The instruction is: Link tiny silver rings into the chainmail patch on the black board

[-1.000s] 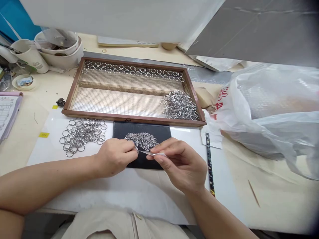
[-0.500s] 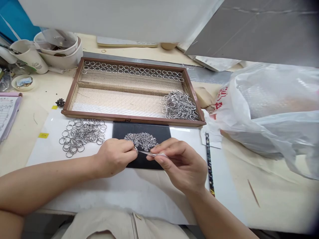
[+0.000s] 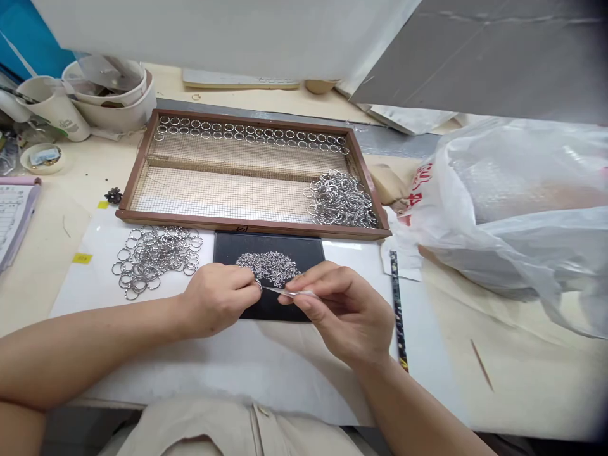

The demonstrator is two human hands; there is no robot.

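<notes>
Left hand (image 3: 221, 301) pinches a ring (image 3: 259, 285), right hand (image 3: 354, 313) a pointed tool (image 3: 289, 293), both unmoved; red-lettered bag (image 3: 517, 196) right of them.

Ring (image 3: 259, 285): silver, mostly hidden; visible edge at left end of tool. Tool (image 3: 276, 291): thin, pointed, metallic; roughly crosswise, tip left, at ring; contact unclear. Bits (image 3: 270, 265): tiny, silver, loose; heaped on far side of tool.

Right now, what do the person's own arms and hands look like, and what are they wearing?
The left hand and right hand are ungloved. Both forearms are bare as far as the picture shows. At the bottom edge, there's a beige garment with a seam down it.
</notes>
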